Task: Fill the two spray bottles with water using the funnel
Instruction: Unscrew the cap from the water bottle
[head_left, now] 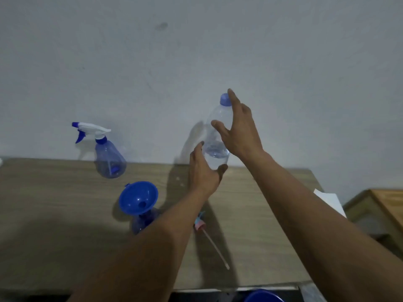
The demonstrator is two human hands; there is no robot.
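Left hand [204, 171] wrapped around the lower body of a clear water bottle [218, 138] part full of water, right hand [238, 129] spread loosely against its upper side with fingertips by the blue cap [225, 99], not gripping. Left of the left hand and nearer the wall, one spray bottle [109, 158] upright on the bench [54, 203] with trigger head on; below the left forearm, the second spray bottle [141, 221] open with the blue funnel [138, 197] seated in its neck. Just right of that forearm, a loose spray head with its dip tube [214, 245] lying flat on the bench
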